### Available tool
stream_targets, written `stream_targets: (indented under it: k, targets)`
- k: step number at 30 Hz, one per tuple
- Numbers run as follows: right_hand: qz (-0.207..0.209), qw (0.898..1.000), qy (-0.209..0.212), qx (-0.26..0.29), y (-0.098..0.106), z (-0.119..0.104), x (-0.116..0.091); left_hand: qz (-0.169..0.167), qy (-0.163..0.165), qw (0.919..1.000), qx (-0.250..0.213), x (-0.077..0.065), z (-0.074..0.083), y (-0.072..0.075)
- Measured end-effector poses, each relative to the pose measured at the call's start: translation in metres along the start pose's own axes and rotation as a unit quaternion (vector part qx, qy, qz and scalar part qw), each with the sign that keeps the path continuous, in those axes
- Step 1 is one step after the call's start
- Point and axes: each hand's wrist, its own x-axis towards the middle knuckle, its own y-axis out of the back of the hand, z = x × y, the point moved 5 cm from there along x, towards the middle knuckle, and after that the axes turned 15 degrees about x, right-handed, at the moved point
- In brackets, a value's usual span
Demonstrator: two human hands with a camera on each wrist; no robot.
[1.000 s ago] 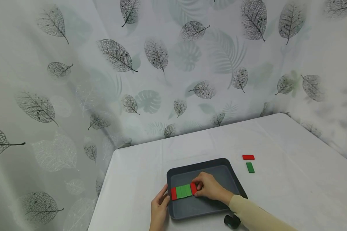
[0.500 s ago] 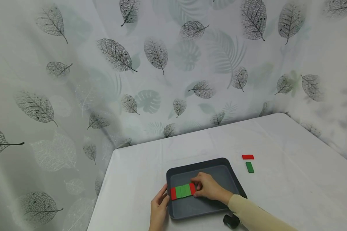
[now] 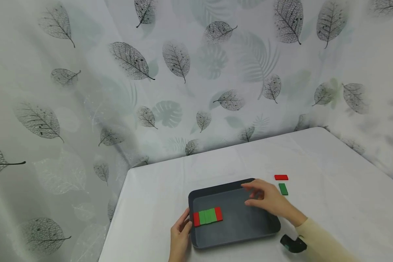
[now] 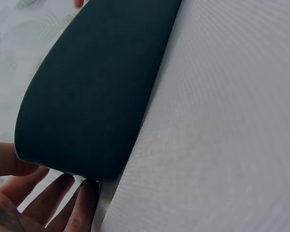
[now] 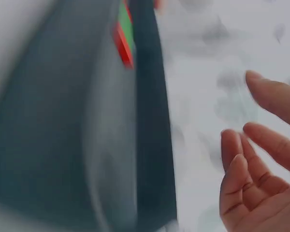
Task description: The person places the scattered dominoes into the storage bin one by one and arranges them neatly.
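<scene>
A dark grey tray [image 3: 235, 236] lies on the white table. In its left part a row of flat tiles runs across: a red tile [image 3: 197, 219] at the left end, several green tiles [image 3: 207, 216] side by side, and a red tile [image 3: 218, 214] at the right end. My left hand [image 3: 179, 234] rests its fingertips against the tray's left outer wall, also seen in the left wrist view. Over the tray's right side hovers my right hand [image 3: 265, 198], thumb and forefinger spread, with nothing between them. The blurred right wrist view shows this hand [image 5: 261, 179] empty too.
Beyond the tray's right side a loose red tile [image 3: 281, 177] and a loose green tile [image 3: 283, 189] lie on the table [image 3: 330, 203]. A black device [image 3: 293, 243] sits by the right sleeve. Leaf-patterned curtain [image 3: 196, 80] hangs behind and beside the table.
My right hand has let go of the right-end red tile and moved right and back, toward the loose tiles. That tile stays in the row. My left hand has not moved.
</scene>
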Motion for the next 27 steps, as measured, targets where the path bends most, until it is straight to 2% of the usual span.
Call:
stream_targets:
  k: [2, 5, 10, 14, 19, 27]
  targets:
    - [0.031, 0.999, -0.01, -0.02, 0.025, 0.003, -0.003, 0.0, 0.003, 1.0, 0.0, 0.0, 0.0, 0.001]
    - [0.059, 0.996, -0.054, -0.044, 0.06, 0.017, -0.008, -0.001, 0.008, 1.0, -0.001, 0.0, 0.0, 0.002]
    - [0.063, 0.987, -0.136, -0.065, 0.096, 0.052, -0.02, 0.003, 0.014, 0.9999, 0.001, 0.001, -0.001, 0.001]
    - [0.053, 0.98, -0.183, -0.066, 0.105, 0.074, -0.029, 0.003, 0.017, 0.9998, 0.004, 0.001, 0.0, 0.0]
    - [0.046, 0.974, -0.216, -0.058, 0.108, 0.087, -0.035, 0.004, 0.019, 0.9998, 0.003, 0.001, 0.001, 0.0]
    - [0.053, 0.97, -0.218, -0.09, 0.108, 0.095, -0.04, 0.001, 0.023, 0.9997, 0.0, 0.003, 0.001, 0.0]
